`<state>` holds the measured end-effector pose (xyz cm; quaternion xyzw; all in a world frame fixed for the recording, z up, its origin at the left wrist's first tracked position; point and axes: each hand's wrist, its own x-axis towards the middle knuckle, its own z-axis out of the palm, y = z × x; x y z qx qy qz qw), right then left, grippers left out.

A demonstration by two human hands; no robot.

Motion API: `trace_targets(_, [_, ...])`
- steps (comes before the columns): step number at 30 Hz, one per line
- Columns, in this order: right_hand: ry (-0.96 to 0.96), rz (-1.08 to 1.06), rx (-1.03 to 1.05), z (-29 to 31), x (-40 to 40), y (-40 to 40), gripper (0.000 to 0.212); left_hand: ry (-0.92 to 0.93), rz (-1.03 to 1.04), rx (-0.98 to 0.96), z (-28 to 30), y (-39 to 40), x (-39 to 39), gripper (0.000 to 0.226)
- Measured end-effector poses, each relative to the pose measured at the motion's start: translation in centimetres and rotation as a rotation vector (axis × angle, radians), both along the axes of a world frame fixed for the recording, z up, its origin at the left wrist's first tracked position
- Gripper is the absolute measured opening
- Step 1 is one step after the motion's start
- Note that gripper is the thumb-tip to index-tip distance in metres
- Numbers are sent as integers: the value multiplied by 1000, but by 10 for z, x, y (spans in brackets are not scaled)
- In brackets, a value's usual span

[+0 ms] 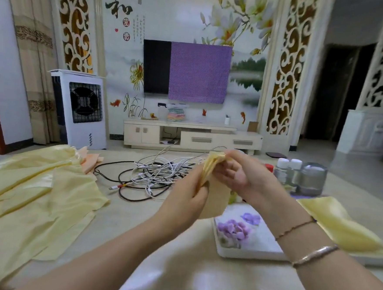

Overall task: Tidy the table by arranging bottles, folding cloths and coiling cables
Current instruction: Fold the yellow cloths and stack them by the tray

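Both my hands hold a small pale-yellow cloth (213, 203) up above the table, its top bunched. My left hand (187, 196) grips its left edge and my right hand (238, 173) pinches the bunched top. A tangle of white and black cables (152, 176) lies on the table behind my hands. Several bottles and jars (301, 177) stand at the right. Loose yellow cloths (30, 192) spread over the left of the table. A folded yellow cloth (337, 223) lies on a white flowered tray (247, 246) at the right.
An orange cloth (92, 160) peeks out behind the yellow pile at the left. Beyond the beige table (135, 218) stand a TV cabinet (191, 137), a white air cooler (79, 107) and a wall TV partly covered by a purple cloth.
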<state>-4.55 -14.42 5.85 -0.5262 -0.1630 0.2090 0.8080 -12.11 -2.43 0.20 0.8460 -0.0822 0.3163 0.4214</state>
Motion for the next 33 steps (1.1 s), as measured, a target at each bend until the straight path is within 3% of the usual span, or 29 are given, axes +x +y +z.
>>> trace_targets(3, [-87,-251,-79,5,15,-47,21,66,-62,-300,17,-35,23,27])
trace_targets(6, [-200,-437,-329,-8,31,-97,35,166,-234,-566,28,-67,41,22])
trace_targets(10, [-42,-230,-366,-22,49,-167,33,303,-380,-777,33,-116,71,23])
trace_targets(12, [-12,-256,-344,-26,63,-192,42,396,-427,-825,30,-140,89,23])
trace_targets(14, [-62,-411,-368,-25,78,-207,34,491,-446,-854,24,-157,106,24])
trace_targets(16, [-126,-545,-526,-29,96,-221,38,580,-405,-873,15,-174,125,24])
trace_targets(22, [-273,-617,-945,-53,138,-229,47,728,-226,-771,-11,-191,153,32])
trace_targets(26, [-491,-599,-1269,-69,140,-229,48,733,-156,-651,-24,-191,161,28])
trace_targets(28, [-681,-645,-1431,-74,134,-228,49,755,-117,-693,-29,-193,163,21])
trace_targets(30, [-921,-679,-1416,-76,127,-224,50,748,-120,-777,-35,-195,167,27])
trace_targets(33, [-990,-496,-1290,-78,121,-214,47,732,-132,-784,-39,-196,172,25])
